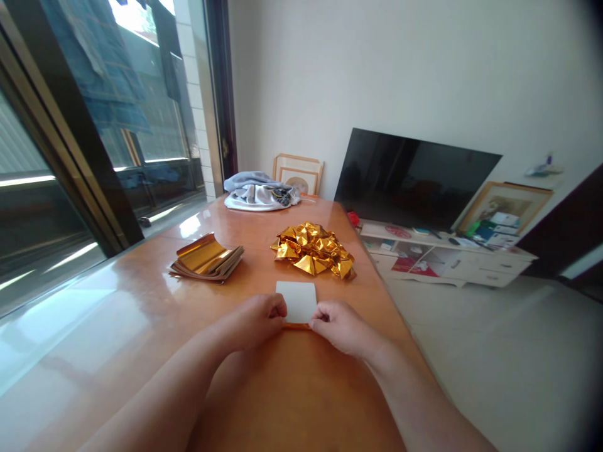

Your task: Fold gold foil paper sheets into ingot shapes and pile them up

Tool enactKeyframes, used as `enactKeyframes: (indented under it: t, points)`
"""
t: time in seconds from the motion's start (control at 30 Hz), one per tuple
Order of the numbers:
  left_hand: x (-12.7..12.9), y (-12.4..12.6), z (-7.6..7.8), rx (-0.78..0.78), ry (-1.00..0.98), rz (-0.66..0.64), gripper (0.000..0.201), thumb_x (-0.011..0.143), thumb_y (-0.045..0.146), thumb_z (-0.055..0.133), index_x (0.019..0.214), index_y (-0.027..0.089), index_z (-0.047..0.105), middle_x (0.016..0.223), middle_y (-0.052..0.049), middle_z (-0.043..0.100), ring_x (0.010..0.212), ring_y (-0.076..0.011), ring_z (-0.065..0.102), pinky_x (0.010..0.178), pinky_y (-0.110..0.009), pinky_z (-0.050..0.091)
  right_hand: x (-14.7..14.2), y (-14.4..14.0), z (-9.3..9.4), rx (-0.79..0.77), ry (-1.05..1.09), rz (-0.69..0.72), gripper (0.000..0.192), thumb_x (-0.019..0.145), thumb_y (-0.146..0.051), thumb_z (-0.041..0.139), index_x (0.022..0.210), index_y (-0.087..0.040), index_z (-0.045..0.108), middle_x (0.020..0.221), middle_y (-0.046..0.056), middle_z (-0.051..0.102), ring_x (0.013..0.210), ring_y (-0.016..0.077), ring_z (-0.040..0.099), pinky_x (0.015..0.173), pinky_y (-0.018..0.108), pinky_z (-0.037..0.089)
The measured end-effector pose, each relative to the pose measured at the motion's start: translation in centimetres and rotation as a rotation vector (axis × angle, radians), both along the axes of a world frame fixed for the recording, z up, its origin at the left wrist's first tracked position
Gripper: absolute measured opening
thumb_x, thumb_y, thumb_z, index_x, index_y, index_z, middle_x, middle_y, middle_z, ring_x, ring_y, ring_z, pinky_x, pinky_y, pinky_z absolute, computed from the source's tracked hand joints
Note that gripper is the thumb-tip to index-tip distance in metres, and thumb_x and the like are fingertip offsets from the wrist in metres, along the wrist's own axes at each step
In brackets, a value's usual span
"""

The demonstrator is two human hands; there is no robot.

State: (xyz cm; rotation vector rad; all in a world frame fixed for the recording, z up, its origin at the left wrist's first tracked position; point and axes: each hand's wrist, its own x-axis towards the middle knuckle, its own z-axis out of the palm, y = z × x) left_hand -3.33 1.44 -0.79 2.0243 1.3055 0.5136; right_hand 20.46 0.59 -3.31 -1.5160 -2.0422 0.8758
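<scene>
A sheet of gold foil paper (299, 302) lies pale side up on the table, its near edge turned over into a narrow gold strip. My left hand (264, 317) pinches the near left corner, fingers curled. At the near right corner, my right hand (343, 325) grips the same sheet between thumb and bent fingers. Just beyond the sheet sits a heap of folded gold paper pieces (315, 246), shiny and pointed. To the left is a stack of gold foil sheets (207, 258), its top sheet curling up.
The glossy wooden table (155, 333) ends at a right edge beside the tiled floor. Bundled cloth (259, 191) lies at its far end, near leaning picture frames (299, 172). A television (414, 179) stands on a low white cabinet (447, 260). Glass doors (155, 125) run along the left.
</scene>
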Motion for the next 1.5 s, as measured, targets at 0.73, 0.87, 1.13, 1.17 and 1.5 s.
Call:
enactKeyframes:
  t: [0.73,0.87,1.13,1.17,1.5]
  points:
    - [0.13,0.15,-0.12,0.007,0.152,0.018,0.01,0.075,0.023,0.054,0.08,0.022,0.063,0.077,0.0,0.066,0.069,-0.0177,0.059,0.055,-0.025,0.033,-0.08,0.22,-0.22,0.013,-0.074,-0.085,0.019,0.081,-0.035,0.06,0.07,-0.019,0.063,0.064,-0.002,0.061,0.058,0.0117,0.051,0.048,0.022,0.025]
    - [0.21,0.19,0.01,0.007,0.191,0.015,0.012,0.074,0.02,0.053,0.081,0.021,0.063,0.078,0.0,0.067,0.071,-0.0171,0.059,0.056,-0.025,0.034,-0.17,0.22,-0.04,0.007,-0.109,-0.093,0.018,0.08,-0.035,0.061,0.072,-0.019,0.064,0.065,-0.002,0.062,0.059,0.0116,0.052,0.049,0.022,0.025]
    - [0.31,0.31,-0.05,0.016,0.23,0.02,0.012,0.074,0.02,0.053,0.082,0.021,0.062,0.078,0.001,0.067,0.07,-0.0162,0.058,0.055,-0.025,0.033,-0.21,0.14,0.07,-0.012,-0.132,-0.102,0.016,0.079,-0.034,0.061,0.074,-0.019,0.064,0.067,-0.002,0.063,0.06,0.0111,0.053,0.048,0.021,0.025]
    - [0.3,0.33,-0.12,0.02,0.233,0.02,0.012,0.074,0.02,0.053,0.082,0.021,0.062,0.078,0.001,0.066,0.07,-0.016,0.058,0.055,-0.025,0.033,-0.19,0.14,0.05,-0.013,-0.136,-0.103,0.016,0.079,-0.035,0.061,0.074,-0.02,0.064,0.067,-0.002,0.063,0.06,0.0111,0.053,0.048,0.021,0.025]
    - [0.07,0.52,-0.73,0.045,0.23,0.01,0.009,0.074,0.022,0.055,0.081,0.022,0.061,0.079,0.001,0.066,0.07,-0.0159,0.058,0.055,-0.025,0.034,-0.23,0.2,0.07,0.001,-0.17,-0.11,0.018,0.081,-0.036,0.06,0.074,-0.02,0.064,0.069,-0.001,0.066,0.062,0.012,0.055,0.049,0.022,0.025]
